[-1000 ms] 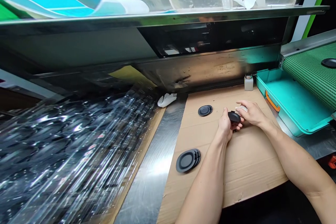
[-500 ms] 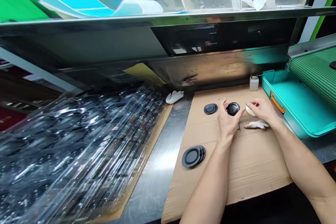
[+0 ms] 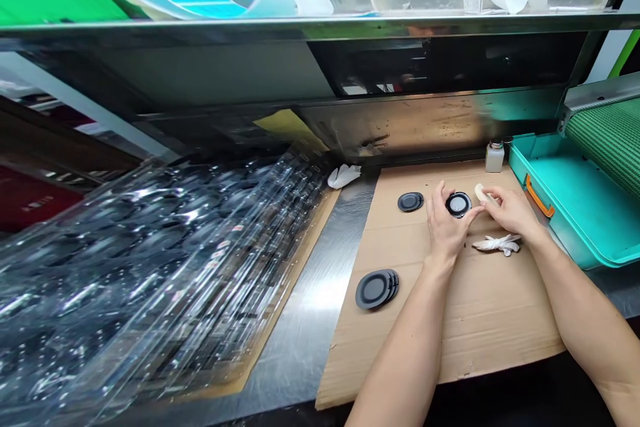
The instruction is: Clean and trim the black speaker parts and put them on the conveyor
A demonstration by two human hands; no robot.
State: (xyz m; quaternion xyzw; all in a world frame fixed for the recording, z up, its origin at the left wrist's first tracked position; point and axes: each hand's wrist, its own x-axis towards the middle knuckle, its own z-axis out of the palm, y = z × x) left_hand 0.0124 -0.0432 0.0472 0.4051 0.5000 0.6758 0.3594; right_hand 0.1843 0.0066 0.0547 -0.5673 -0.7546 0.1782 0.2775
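- Gripping the round black part (image 3: 459, 204) by its rim, my left hand (image 3: 443, 225) holds it over the creased cardboard sheet (image 3: 490, 307)
- My right hand (image 3: 511, 209) pinches a cream pad (image 3: 481, 193) just beside it; I cannot tell whether the hands touch
- I'd keep the rim grip firm and the pinch light, fingers clear of the pale centre
- Crumpled white cloth (image 3: 500, 244) lies near; matte black discs (image 3: 374, 289) overlap leftward; a smooth teal tray (image 3: 570, 235) stands rightward
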